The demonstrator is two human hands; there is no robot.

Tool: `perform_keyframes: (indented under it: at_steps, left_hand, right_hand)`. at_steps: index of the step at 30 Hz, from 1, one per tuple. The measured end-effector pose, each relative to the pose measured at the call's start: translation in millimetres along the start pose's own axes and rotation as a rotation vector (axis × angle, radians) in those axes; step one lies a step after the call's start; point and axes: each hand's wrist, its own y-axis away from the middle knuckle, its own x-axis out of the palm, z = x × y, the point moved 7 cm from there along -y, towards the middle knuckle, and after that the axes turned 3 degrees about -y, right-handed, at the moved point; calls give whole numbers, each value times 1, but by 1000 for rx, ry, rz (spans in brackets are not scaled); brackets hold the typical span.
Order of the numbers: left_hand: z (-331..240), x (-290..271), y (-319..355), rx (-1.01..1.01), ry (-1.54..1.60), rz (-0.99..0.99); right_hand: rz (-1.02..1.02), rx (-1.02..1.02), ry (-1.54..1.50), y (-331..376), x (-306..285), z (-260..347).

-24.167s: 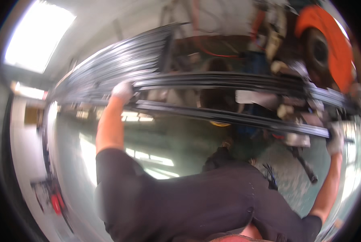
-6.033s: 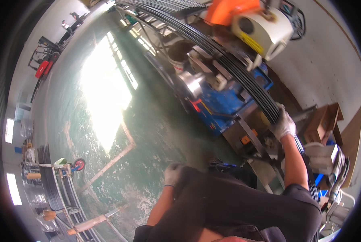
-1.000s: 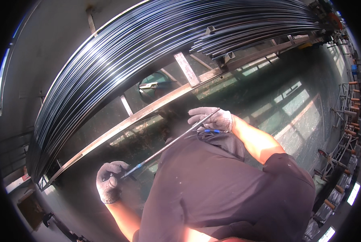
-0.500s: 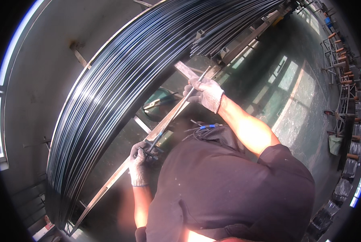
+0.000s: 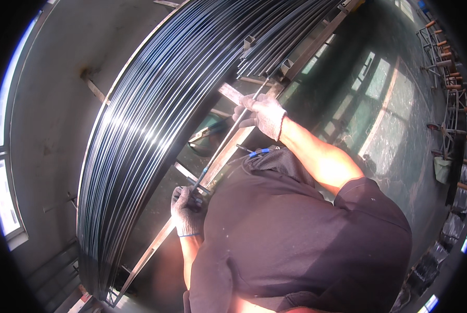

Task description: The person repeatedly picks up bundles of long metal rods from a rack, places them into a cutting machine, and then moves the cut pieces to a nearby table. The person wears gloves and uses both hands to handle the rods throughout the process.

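A thin metal rod (image 5: pixel 224 143) slants across in front of me, with a blue mark near its lower end. My right hand (image 5: pixel 267 116), in a pale knit glove, is closed around its upper part. The rod's far tip is close to the ends of several dark tubes (image 5: pixel 262 62). At the lower end, my gloved left hand (image 5: pixel 185 211) is closed on the rod's dark end piece, mostly hidden by the fingers. Left of both hands runs a large bundle of long dark tubes (image 5: pixel 134 130), curved by the lens.
A long pale rail (image 5: pixel 152 248) passes beneath the rod, with a short crosspiece (image 5: pixel 231 94) beside my right hand. Square metal posts (image 5: pixel 249 41) stand among the tubes. Wheeled frames with orange rollers (image 5: pixel 447 78) line the far right. A black mesh bag (image 5: pixel 283 164) rests against my body.
The view has shifted slightly. The rod's far tip has moved up to the dark tube ends. My left hand still grips the lower end, and its dark crossed pieces are now more hidden.
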Motion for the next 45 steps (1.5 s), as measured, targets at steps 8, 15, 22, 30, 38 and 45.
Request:
perform_keyframes:
  at_steps: [8,15,22,30,38,45]
  left_hand:
    - [-4,10,-24,69,-69,-89]
    - [-13,-12,-30,115,-122,-20]
    - [-5,-21,-9,96,-184,-90]
    - [-38,14,-35,243,-189,-21]
    - [-41,-22,-23,232,-205,-25]
    - [-41,27,-25,219,-322,-21]
  right_hand:
    - [-83,13,-3,-5,-8,9]
    - [-119,42,35,2,10,10]
    - [-12,50,83,-9,20,0]
    - [-82,-10,-37,-23,10,18]
    - [-34,66,52,-10,36,9]
    - [-127,-21,-73,-23,11,22]
